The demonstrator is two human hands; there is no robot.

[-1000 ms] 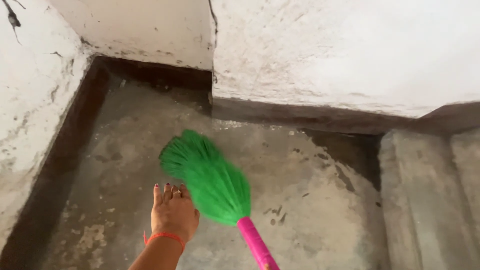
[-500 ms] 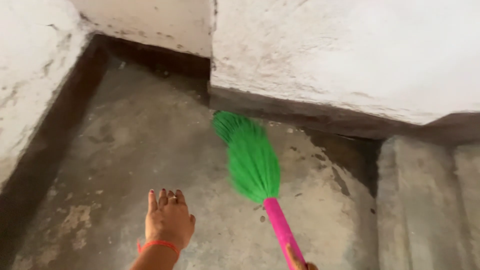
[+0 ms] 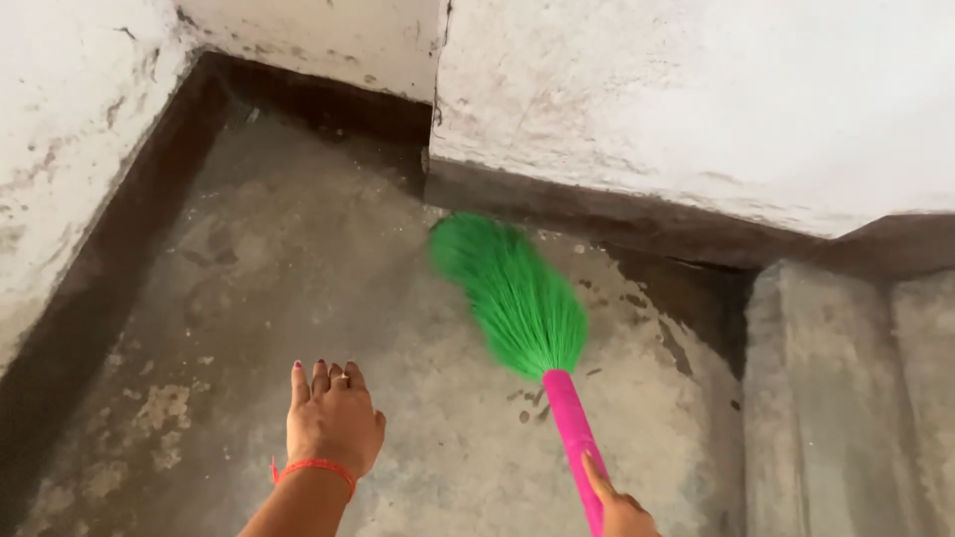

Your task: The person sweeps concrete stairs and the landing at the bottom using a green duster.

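A broom (image 3: pixel 517 298) with green bristles and a pink handle lies slanted over the grey concrete floor (image 3: pixel 298 298), its bristle tip close to the foot of the white wall. My right hand (image 3: pixel 617 507) grips the pink handle at the bottom edge of the view, one finger stretched along it. My left hand (image 3: pixel 331 423) hovers flat, palm down, fingers together, above the floor to the left of the broom; it holds nothing. A red thread is tied around that wrist.
White, stained walls (image 3: pixel 696 99) close the corner at the back and left, with a dark band along their base. A raised concrete step (image 3: pixel 836 398) runs along the right. Small dark specks lie on the floor near the broom.
The broom swung from left of centre to the right, toward the wall's base. My right hand has come further into view on the handle. My left hand stayed nearly still.
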